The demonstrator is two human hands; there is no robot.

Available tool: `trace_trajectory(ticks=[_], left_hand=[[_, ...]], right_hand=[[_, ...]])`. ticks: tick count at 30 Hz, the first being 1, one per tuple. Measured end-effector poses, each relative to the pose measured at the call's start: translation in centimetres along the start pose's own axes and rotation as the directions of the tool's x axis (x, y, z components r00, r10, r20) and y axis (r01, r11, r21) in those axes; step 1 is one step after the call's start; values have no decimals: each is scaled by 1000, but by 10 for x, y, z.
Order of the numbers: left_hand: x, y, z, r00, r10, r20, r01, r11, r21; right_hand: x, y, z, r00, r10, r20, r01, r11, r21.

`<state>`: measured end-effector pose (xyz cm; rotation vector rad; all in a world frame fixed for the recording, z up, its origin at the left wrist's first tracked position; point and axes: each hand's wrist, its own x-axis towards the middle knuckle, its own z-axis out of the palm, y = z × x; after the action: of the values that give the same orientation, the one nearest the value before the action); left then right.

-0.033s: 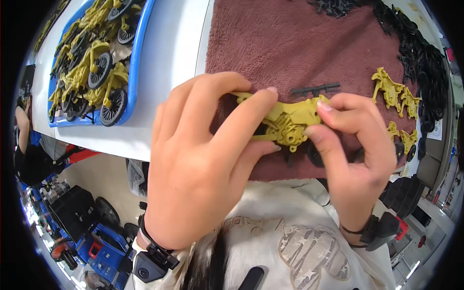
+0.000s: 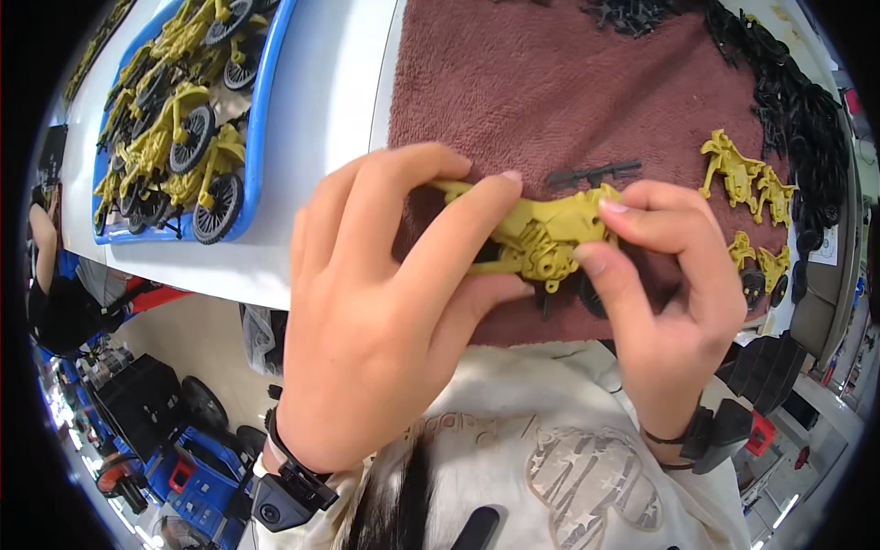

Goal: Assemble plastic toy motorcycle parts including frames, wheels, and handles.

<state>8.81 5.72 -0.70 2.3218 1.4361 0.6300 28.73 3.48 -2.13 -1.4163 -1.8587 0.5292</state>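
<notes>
A yellow plastic toy motorcycle body (image 2: 548, 236) with a moulded engine is held between my two hands above a maroon cloth (image 2: 550, 92). My left hand (image 2: 385, 293) grips its left end, the thumb below and the fingers over the top. My right hand (image 2: 674, 275) pinches its right end between thumb and forefinger. Just beyond the body lies a thin dark plastic part (image 2: 594, 171) on the cloth. Partly hidden below the body is a black wheel (image 2: 591, 298). My fingers cover both ends of the body.
At the left, a blue tray (image 2: 259, 119) holds a heap of yellow toy motorcycles with black wheels. More yellow body pieces (image 2: 733, 170) lie at the cloth's right side. Black wheels and small parts (image 2: 807, 137) are piled along the right edge. Another person's arm (image 2: 42, 243) shows at far left.
Both hands still grip the toy motorcycle body, which has shifted very slightly to the left. Nothing has been let go or picked up.
</notes>
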Motion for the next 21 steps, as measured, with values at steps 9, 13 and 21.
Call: trace_trajectory(ticks=[9,13,21], left_hand=[[-18,-7,3,999,-23,-49,-5,867,-498],[-22,10,4,924,-377,68,241,435,-868],[-24,19,14,937,-347,21,158,371,-915]], right_hand=[[2,-13,3,985,169,-38,-100,737,669],[4,-15,-12,953,219,209,-301,614,730],[-4,-5,-21,992,9,125,-76,837,542]])
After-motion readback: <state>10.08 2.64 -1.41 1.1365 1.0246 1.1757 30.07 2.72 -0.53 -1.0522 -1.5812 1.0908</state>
